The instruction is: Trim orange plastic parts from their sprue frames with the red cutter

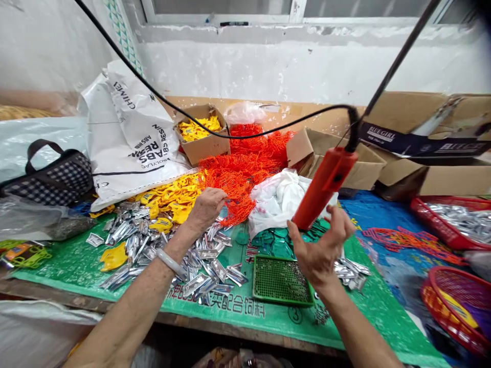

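Note:
My left hand (207,208), with a pale bangle on the wrist, reaches to the edge of the heap of orange plastic cords (233,179). Its fingers are bent together, and what they hold, if anything, is hidden. A red electric screwdriver (324,186) hangs tilted from a black cable. Around its lower end is my right hand (322,248), thumb and fingers spread apart; whether they touch it I cannot tell. Below my left hand lie loose silvery metal pieces (203,271) and yellow plastic parts (172,199). Dark green pieces (274,240) lie left of my right hand.
A green mesh tray (283,281) stands near the front edge. Behind are a white sack (130,138), a carton of yellow parts (205,151), a white plastic bag (276,197) and open cartons (425,128). Red baskets (456,306) sit at right. The black cable (184,110) crosses overhead.

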Demonstrator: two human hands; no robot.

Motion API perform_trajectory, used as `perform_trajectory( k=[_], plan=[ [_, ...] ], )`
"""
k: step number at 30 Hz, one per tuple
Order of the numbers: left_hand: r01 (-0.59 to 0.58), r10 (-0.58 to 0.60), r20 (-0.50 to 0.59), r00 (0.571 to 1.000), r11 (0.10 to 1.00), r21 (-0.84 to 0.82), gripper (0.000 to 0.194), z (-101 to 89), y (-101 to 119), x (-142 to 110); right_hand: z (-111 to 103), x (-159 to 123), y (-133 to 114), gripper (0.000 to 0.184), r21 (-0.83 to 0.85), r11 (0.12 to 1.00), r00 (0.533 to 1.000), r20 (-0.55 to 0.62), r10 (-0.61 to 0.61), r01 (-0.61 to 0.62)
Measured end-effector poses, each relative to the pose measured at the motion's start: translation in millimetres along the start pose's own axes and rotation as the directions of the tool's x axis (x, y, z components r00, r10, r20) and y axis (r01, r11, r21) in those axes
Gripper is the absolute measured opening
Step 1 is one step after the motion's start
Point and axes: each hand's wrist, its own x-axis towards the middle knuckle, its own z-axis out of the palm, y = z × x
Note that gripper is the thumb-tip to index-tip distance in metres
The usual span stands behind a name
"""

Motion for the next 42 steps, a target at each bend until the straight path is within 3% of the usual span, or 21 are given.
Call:
perform_trajectory(
  k=[1, 2, 3, 5, 7, 10, 13, 16, 20, 23, 29, 32, 35, 39, 42],
  plan=[
    [0.016, -0.017, -0.027, 0.999, 0.999, -0.035, 0.01, -3.5, 2, 1, -3, -10, 3, 0.053, -0.092, 0.99, 0.992, 0.073, -0.098, 0.105],
    [0.038, -0.043, -0.064, 0.997, 0.996, -0.076, 0.008, -6.9, 5, 1, -5, -19, 7, 0.036, -0.153, 0.972, 0.964, 0.225, -0.142, 0.178],
    [0.066, -0.079, -0.11, 0.991, 0.99, -0.123, 0.006, -10.0, 8, 0, -5, -27, 12, 0.021, -0.194, 0.954, 0.909, 0.394, -0.137, 0.228],
    [0.133, -0.184, -0.211, 0.96, 0.963, -0.234, 0.008, -15.7, 16, -6, 0, -37, 20, 0.007, -0.256, 0.93, 0.78, 0.624, -0.049, 0.264],
    [0.203, -0.311, -0.257, 0.915, 0.906, -0.372, 0.014, -19.5, 27, -18, 8, -40, 28, 0.006, -0.326, 0.913, 0.714, 0.697, 0.058, 0.245],
    [0.314, -0.483, -0.136, 0.865, 0.732, -0.605, 0.018, -17.4, 45, -49, 19, -34, 36, 0.004, -0.398, 0.892, 0.621, 0.76, 0.191, 0.212],
    [0.414, -0.624, 0.053, 0.779, 0.45, -0.791, 0.019, -5.9, 55, -83, 25, -30, 40, 0.012, -0.41, 0.894, 0.535, 0.804, 0.26, 0.181],
    [0.448, -0.71, 0.206, 0.673, 0.171, -0.877, 0.024, 5.8, 58, -109, 28, -28, 44, 0.016, -0.397, 0.904, 0.495, 0.824, 0.275, 0.16],
    [0.443, -0.728, 0.375, 0.574, -0.109, -0.89, 0.025, 13.9, 60, -125, 26, -27, 47, 0.006, -0.373, 0.919, 0.501, 0.825, 0.263, 0.132],
    [0.437, -0.718, 0.45, 0.531, -0.222, -0.871, 0.025, 16.9, 64, -130, 21, -29, 41, 0.012, -0.316, 0.941, 0.559, 0.805, 0.199, 0.12],
    [0.408, -0.705, 0.463, 0.537, -0.264, -0.874, 0.025, 19.9, 77, -136, 2, -45, -4, 0.016, -0.076, 0.988, 0.703, 0.71, -0.04, 0.133],
    [0.401, -0.704, 0.427, 0.567, -0.217, -0.89, 0.027, 21.3, 85, -137, -1, -53, -30, 0.009, 0.194, 0.945, 0.753, 0.571, -0.326, 0.262],
    [0.388, -0.713, 0.383, 0.587, -0.168, -0.906, 0.032, 21.7, 91, -138, 1, -60, -47, 0.019, 0.338, 0.841, 0.721, 0.438, -0.537, 0.422],
    [0.411, -0.716, 0.414, 0.562, -0.192, -0.891, 0.039, 22.0, 94, -143, 2, -67, -53, 0.021, 0.355, 0.808, 0.702, 0.404, -0.586, 0.469],
    [0.425, -0.707, 0.452, 0.544, -0.232, -0.875, 0.038, 25.7, 95, -149, 0, -71, -53, 0.021, 0.41, 0.795, 0.664, 0.444, -0.602, 0.447]
  ],
)
